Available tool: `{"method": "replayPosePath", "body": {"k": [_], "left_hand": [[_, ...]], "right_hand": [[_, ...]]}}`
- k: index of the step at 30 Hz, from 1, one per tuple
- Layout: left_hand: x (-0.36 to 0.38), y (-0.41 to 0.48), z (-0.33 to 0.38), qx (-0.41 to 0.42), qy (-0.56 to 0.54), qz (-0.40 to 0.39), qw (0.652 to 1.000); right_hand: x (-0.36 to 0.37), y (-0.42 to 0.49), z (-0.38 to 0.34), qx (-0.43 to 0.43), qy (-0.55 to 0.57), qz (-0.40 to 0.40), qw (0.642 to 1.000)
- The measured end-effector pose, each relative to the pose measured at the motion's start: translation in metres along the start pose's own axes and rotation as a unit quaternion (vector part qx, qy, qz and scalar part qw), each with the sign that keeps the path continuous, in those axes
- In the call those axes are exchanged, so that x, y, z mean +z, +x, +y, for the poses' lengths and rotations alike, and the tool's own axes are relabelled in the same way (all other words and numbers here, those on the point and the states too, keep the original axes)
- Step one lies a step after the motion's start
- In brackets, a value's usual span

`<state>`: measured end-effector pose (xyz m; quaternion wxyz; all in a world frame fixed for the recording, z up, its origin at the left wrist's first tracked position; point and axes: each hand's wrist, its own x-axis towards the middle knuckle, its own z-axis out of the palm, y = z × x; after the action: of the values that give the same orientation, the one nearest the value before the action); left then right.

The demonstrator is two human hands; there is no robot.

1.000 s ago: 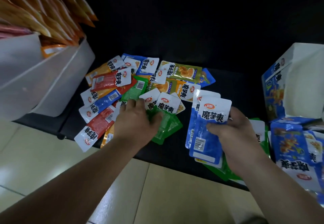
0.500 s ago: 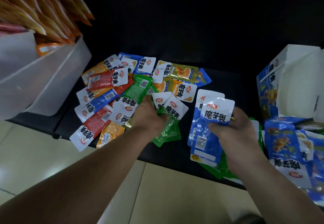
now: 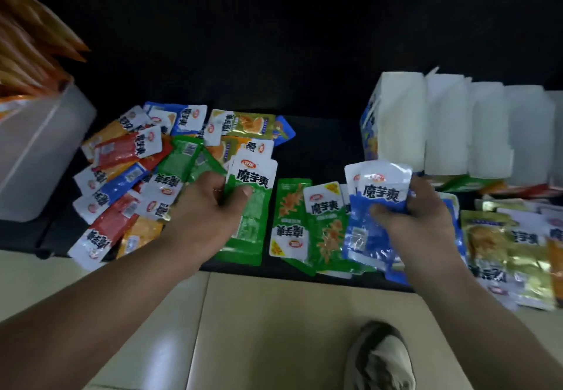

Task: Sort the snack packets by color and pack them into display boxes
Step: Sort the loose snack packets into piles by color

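Green packets (image 3: 253,206) gripped by left hand (image 3: 210,206); right hand (image 3: 417,216) pinches blue packets (image 3: 371,222).

snack packets (image 3: 122,151): glossy plastic film | display boxes (image 3: 402,121): matt white card | floor (image 3: 274,313): smooth glossy tile

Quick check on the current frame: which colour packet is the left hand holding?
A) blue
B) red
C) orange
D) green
D: the left hand grips a green packet with thumb and curled fingers, while the blue packets are held in the right hand.
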<state>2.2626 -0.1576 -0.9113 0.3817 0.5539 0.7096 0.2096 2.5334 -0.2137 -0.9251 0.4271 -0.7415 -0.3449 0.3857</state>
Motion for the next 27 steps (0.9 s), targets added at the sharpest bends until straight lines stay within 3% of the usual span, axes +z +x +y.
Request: {"method": "replayPosePath", "body": {"k": [5,10,12,15,17,21,25,27], "left_hand": [[0.022,-0.028,0.016,-0.008,-0.021,-0.017,1.000],[0.071,-0.014,0.030,0.008,-0.040,-0.091,0.995],[0.088,-0.002,0.024,0.014,0.026,-0.113,0.993],[0.096,0.014,0.008,0.061,0.221,-0.126,0.965],[0.095,0.021,0.003,0.099,0.261,-0.103,0.955],[0.094,0.013,0.003,0.137,0.225,-0.087,0.961],[0.102,0.000,0.008,0.150,0.190,-0.077,0.967],[0.108,-0.005,0.012,0.158,0.194,-0.079,0.965]], "right_hand": [[-0.017,-0.020,0.031,0.055,0.059,-0.019,0.997],[-0.027,-0.026,0.048,0.058,0.081,-0.002,0.995],[-0.026,-0.027,0.052,0.058,0.086,-0.002,0.995],[-0.025,-0.031,0.059,0.097,0.137,-0.012,0.986],[-0.030,-0.031,0.062,0.125,0.159,-0.008,0.979],[-0.059,-0.022,0.059,0.107,0.108,0.019,0.988],[-0.105,0.000,0.055,0.047,-0.050,0.117,0.991],[-0.107,0.008,0.058,0.057,-0.073,0.107,0.990]]}}
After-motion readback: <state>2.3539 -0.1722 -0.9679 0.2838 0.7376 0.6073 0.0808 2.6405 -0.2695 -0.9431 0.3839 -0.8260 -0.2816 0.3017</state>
